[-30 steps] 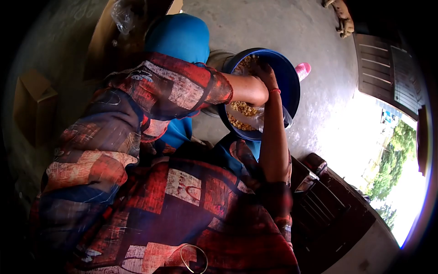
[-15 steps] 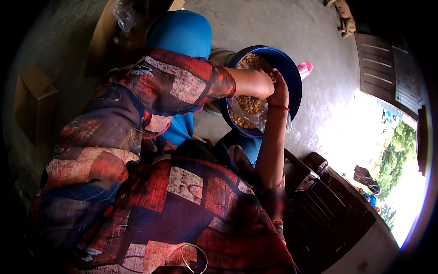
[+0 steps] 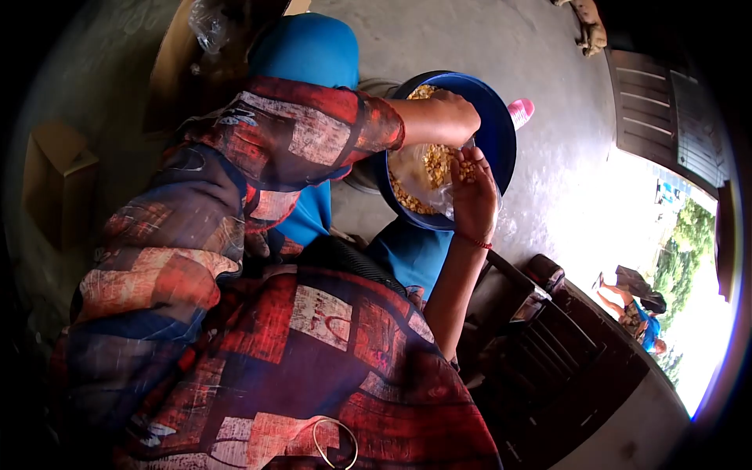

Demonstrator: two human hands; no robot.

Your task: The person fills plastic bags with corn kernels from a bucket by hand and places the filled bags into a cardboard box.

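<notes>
A dark blue bucket (image 3: pixel 507 149) stands between my knees, with small yellow-brown pieces (image 3: pixel 415 200) inside. A clear plastic bag (image 3: pixel 407 166) lies over part of them, with more pieces showing in or under it. My left hand (image 3: pixel 457 117) is closed over the bucket, knuckles up. Something small and shiny shows below its fingers, but what it grips is hidden. My right hand (image 3: pixel 476 196), with a red string at the wrist, is cupped palm up at the bucket's near right side. A few of the pieces rest on its fingers.
An open cardboard box (image 3: pixel 168 74) with clear plastic in it stands at the upper left, a smaller carton (image 3: pixel 63 172) below. A pink shoe-like item (image 3: pixel 520 113) lies beyond the bucket. An animal (image 3: pixel 591 31) lies on the floor. A person (image 3: pixel 638 317) is outside the doorway.
My hands were together over the bucket and have moved apart. My right hand has turned palm up and shifted down, showing pieces on it. A person has come into fuller view outside.
</notes>
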